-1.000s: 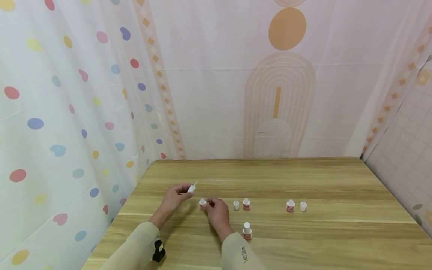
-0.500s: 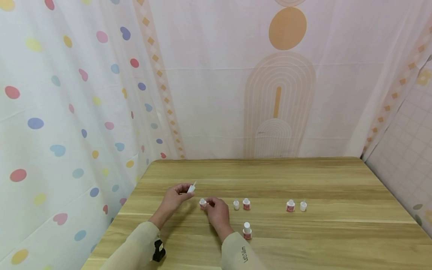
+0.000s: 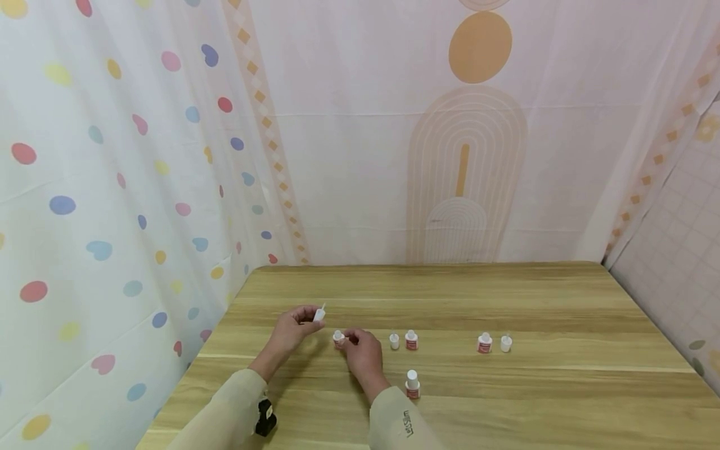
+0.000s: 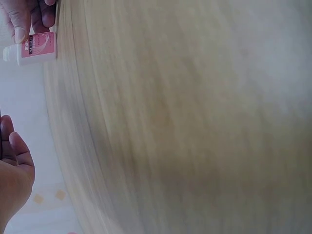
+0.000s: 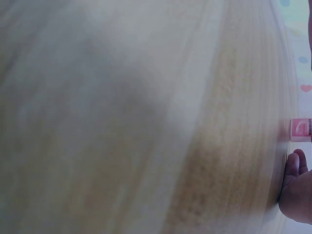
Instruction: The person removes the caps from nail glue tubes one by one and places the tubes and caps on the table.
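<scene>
My left hand pinches a white brush cap above the table, its thin brush pointing up. Just to its right, my right hand holds a small white nail glue bottle upright on the table. The left wrist view shows that bottle's pink label under the right thumb; only its lower part appears at the right wrist view's edge. Beyond the right hand stand a white brush cap, brush up, and an uncapped bottle. A capped bottle is nearer the front.
Farther right on the wooden table stand another uncapped bottle and its brush cap. A patterned curtain hangs behind the table's back edge, with a dotted one along the left.
The brush in my left hand has tilted slightly more upright. My right hand and the bottle stay where they were.
</scene>
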### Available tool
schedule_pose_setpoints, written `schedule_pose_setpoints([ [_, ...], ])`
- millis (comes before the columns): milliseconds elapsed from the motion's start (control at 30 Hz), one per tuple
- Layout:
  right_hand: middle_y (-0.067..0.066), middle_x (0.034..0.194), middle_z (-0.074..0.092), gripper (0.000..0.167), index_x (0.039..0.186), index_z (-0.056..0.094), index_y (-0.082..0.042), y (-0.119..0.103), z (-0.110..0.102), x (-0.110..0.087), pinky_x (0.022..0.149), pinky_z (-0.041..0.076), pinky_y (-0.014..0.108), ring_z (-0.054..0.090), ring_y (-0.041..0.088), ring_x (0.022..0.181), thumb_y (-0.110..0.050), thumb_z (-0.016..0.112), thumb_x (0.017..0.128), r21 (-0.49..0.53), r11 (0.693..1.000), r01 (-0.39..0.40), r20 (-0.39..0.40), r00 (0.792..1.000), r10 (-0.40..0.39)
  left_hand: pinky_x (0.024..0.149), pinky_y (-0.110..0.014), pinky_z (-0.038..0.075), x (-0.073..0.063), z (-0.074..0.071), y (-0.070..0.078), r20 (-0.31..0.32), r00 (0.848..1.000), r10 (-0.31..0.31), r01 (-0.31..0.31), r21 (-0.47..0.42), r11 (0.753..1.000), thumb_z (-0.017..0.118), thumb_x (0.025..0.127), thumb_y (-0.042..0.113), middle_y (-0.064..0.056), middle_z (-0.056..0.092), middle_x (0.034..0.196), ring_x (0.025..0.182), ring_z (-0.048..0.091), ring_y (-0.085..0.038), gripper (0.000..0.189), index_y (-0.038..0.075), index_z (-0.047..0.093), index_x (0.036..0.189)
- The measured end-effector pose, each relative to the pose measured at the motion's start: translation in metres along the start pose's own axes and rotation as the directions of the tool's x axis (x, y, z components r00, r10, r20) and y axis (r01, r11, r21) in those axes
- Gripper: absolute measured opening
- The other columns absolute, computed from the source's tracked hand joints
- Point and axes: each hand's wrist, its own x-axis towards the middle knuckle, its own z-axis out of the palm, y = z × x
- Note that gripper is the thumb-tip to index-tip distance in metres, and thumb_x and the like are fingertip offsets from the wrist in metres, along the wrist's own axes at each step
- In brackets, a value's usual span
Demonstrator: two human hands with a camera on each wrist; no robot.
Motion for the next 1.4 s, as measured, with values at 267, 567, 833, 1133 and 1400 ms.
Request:
schedule_pose_setpoints([
  [267,-0.004,0.08,0.063,0.005,0.091,0.075,-0.007,-0.0006,-0.0008,-0.0005,0.069,0.047,0.031,0.054,0.011,0.075,-0.011,0.075,0.087,0.011,1.0,0.027,0.001,1.0,-0.027,0.078,-0.026,0.049,0.0009,0.0001,0.0012,0.004,1.0,-0.014,0.014,-0.007,1.0,0.073,0.09,0.008,-0.006,0.069,0.099,0.091,0.06,-0.014,0.03,-0.007,0.067,0.115],
  [567,-0.005,0.08,0.064,0.004,0.092,0.075,-0.008,0.0008,0.0001,0.001,0.071,0.048,0.032,0.055,0.01,0.076,-0.01,0.074,0.088,0.033,0.999,-0.01,0.017,1.0,0.01,0.076,-0.026,0.049,0.0009,0.0001,-0.0008,0.007,1.0,-0.02,0.02,-0.03,0.999,0.074,0.089,0.007,-0.006,0.069,0.1,0.093,0.059,-0.016,0.03,-0.007,0.067,0.115],
  [833,-0.004,0.08,0.061,0.005,0.09,0.075,-0.009,0.0011,0.0007,0.0018,0.069,0.046,0.031,0.053,0.011,0.075,-0.012,0.077,0.086,0.021,1.0,0.008,-0.003,1.0,-0.008,0.08,-0.03,0.048,-0.0009,0.0008,-0.0012,-0.026,1.0,-0.005,0.005,0.014,1.0,0.078,0.087,0.014,-0.005,0.068,0.103,0.096,0.058,-0.017,0.029,0.001,0.071,0.112],
  [1133,-0.003,0.081,0.062,0.006,0.091,0.075,-0.008,0.0005,-0.0002,-0.0007,0.07,0.046,0.031,0.053,0.011,0.076,-0.012,0.077,0.086,0.016,1.0,0.008,-0.001,1.0,-0.008,0.078,-0.03,0.049,-0.0004,0.0007,-0.0024,-0.014,1.0,-0.022,0.023,0.019,1.0,0.077,0.088,0.014,-0.005,0.068,0.101,0.096,0.059,-0.02,0.03,0.003,0.071,0.115],
  [1400,-0.002,0.083,0.062,0.007,0.092,0.075,-0.008,0.0,-0.0001,-0.0014,0.071,0.047,0.032,0.053,0.012,0.078,-0.012,0.077,0.086,0.016,1.0,0.009,-0.005,1.0,-0.009,0.078,-0.028,0.049,-0.0012,0.0,-0.0026,-0.02,1.0,-0.008,0.009,0.026,1.0,0.077,0.088,0.013,-0.004,0.068,0.099,0.096,0.059,-0.018,0.03,-0.002,0.068,0.113],
])
